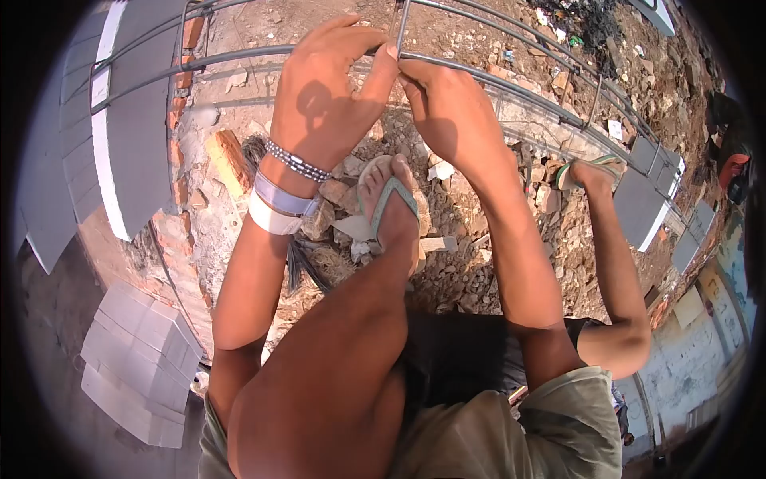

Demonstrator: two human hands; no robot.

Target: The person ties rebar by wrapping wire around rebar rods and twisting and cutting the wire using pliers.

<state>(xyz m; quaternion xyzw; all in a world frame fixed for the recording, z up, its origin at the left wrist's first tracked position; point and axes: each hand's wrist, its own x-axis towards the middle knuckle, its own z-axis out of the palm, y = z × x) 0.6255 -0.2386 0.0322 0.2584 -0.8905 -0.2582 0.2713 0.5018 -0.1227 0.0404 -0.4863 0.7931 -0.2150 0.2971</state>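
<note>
A cage of long steel bars [511, 86] joined by bent stirrups runs across the upper view. My left hand [331, 88], with bracelets and a white band [275, 211] at the wrist, lies over the near bar. Its fingers curl past the steel and its thumb presses by a stirrup [403, 28]. My right hand [455, 108] is closed beside that thumb, fingertips pinched where the stirrup meets the bar. What lies inside this pinch is hidden. Both hands nearly touch at the joint.
Broken stone and brick rubble [455, 279] covers the ground around my sandalled feet. Grey panels [136, 120] stand at the left, near a brick edge [179, 128]. More grey boards [646, 195] lie right, and a stack of grey sheets [140, 363] sits lower left.
</note>
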